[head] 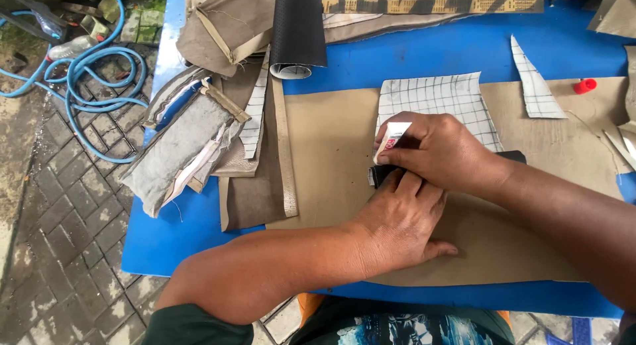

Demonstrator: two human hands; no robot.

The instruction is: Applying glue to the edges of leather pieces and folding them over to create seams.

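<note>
My left hand [399, 219] lies flat on a tan sheet of material [324, 153], its fingers pressing a small black piece [379, 175] down. My right hand [440, 149] reaches in from the right and grips a small white tube with a red mark [392, 136], its tip pointing down at the black piece. A white gridded sheet [437, 96] lies just behind my right hand, and the black piece runs on under that hand.
A blue table top [172, 239] carries everything. A pile of tan and grey fabric scraps [192, 139] lies at the left, a black roll [297, 33] at the back, a red cap [584, 86] at the right. A blue hose [86, 73] coils on the paving.
</note>
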